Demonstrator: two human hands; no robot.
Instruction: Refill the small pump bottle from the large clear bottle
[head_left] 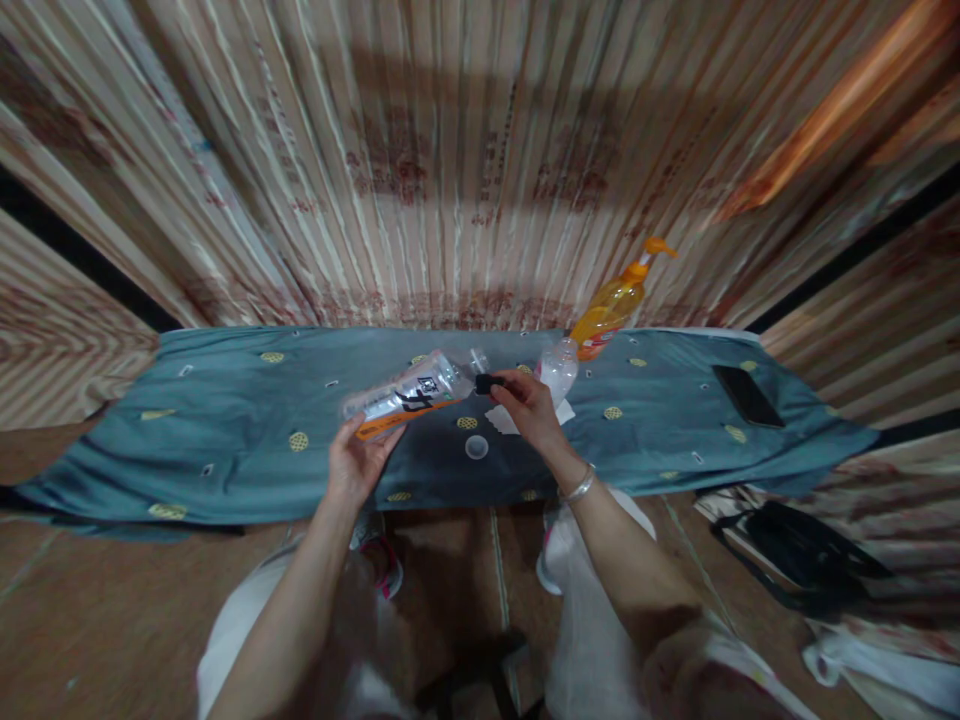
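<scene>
My left hand (pixel 358 458) is wrapped round a clear plastic bottle (pixel 409 392) with an orange and black label. The bottle lies tilted in the hand, its neck pointing right. Between the thumb and fingers of my right hand (pixel 525 402) is a small black cap (pixel 489 384), close to the bottle's neck; whether they touch I cannot tell. Just behind the neck is another small clear plastic piece (pixel 478 358), too blurred to name. A round translucent lid (pixel 476 447) lies on the cloth below. Behind my right hand stands a second clear bottle (pixel 561 365), partly hidden, near a white paper (pixel 501 420).
A pump bottle of orange liquid (pixel 609 312) stands at the table's back edge. Toward the right lies a dark phone (pixel 748 396). A teal patterned cloth (pixel 240 440) covers the table. On the right, below the table, is a black bag (pixel 806 550). Curtains (pixel 450 150) hang behind.
</scene>
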